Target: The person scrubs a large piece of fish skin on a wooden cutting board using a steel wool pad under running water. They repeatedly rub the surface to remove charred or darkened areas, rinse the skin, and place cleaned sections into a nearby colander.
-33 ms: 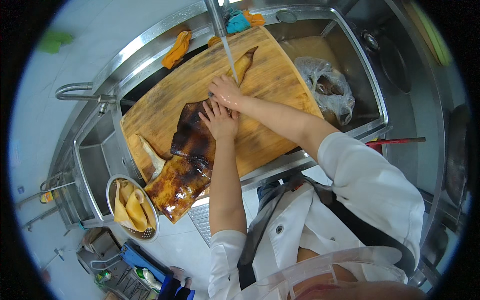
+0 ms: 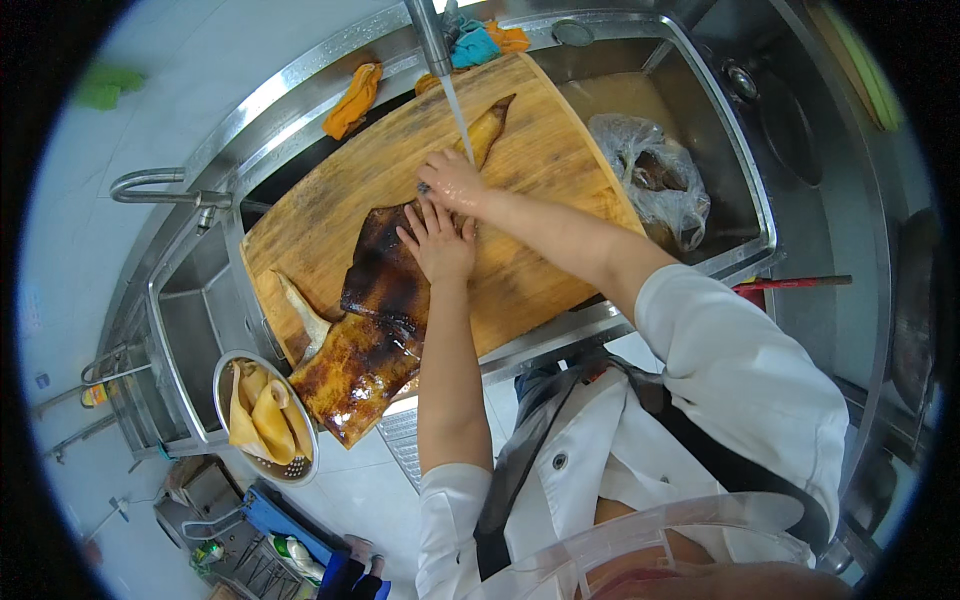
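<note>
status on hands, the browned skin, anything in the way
Left hand: flat on browned skin. Right hand: curled over small dark object. Skin: on wooden board, lower end past its edge. Nothing clearly blocking; water stream beside right hand.

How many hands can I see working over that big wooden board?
2: the left hand lies spread on the browned sheet; the right hand is just beyond the left, near the water stream. Neither is hidden.
</note>
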Demonstrator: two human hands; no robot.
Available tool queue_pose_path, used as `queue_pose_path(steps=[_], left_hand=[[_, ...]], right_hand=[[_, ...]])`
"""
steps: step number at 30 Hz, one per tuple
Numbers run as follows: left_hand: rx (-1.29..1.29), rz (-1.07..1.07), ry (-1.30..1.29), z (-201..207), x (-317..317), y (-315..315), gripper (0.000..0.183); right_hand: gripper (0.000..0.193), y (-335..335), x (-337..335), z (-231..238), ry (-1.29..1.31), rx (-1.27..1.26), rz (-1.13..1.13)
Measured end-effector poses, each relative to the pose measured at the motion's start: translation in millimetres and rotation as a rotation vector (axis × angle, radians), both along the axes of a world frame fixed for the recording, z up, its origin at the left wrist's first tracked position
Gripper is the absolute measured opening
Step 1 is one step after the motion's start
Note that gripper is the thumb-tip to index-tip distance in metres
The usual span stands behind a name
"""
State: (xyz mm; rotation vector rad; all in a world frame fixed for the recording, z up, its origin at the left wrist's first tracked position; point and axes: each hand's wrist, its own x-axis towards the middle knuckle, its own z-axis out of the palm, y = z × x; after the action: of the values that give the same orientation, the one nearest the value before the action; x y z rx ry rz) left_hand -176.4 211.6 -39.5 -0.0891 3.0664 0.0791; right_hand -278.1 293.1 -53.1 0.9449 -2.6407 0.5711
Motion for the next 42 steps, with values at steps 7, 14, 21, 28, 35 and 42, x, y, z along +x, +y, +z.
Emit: queue_pose_path(steps=[7, 14, 21, 28, 35, 42], left_hand=[[0.083, -0.004, 0.075, -6.7, -1.7, -2.7, 0.063], [0.065, -0.016, -0.006, 6.3, -3.3, -0.8, 0.047], [0.021, -0.011, -0.102, 14.0, -10.4, 17.7, 0.047], [0.05, -0.001, -0.106, 12.2, -12.4, 11.0, 0.049], [-0.049, -0.002, -0.136, 10.8, -23.0, 19.8, 0.059], [-0.058, -0.04, -0.128, 7.0, -24.3, 10.7, 0.068]], right_hand=[[0.035, 53.7, -91.5, -1.6, -0.079, 0.296, -0.406], [0.031, 20.3, -61.7, 1.6, -0.273, 0.131, 0.071], [0.029, 41.2, -79.4, -4.8, -0.217, 0.177, -0.323], [0.024, 71.6, -84.9, -15.8, -0.12, -0.145, -0.024], [0.025, 50.2, -38.9, 0.0, -0.018, -0.027, -0.209], [0.025, 78.1, -49.8, -8.0, -0.082, 0.02, -0.104]])
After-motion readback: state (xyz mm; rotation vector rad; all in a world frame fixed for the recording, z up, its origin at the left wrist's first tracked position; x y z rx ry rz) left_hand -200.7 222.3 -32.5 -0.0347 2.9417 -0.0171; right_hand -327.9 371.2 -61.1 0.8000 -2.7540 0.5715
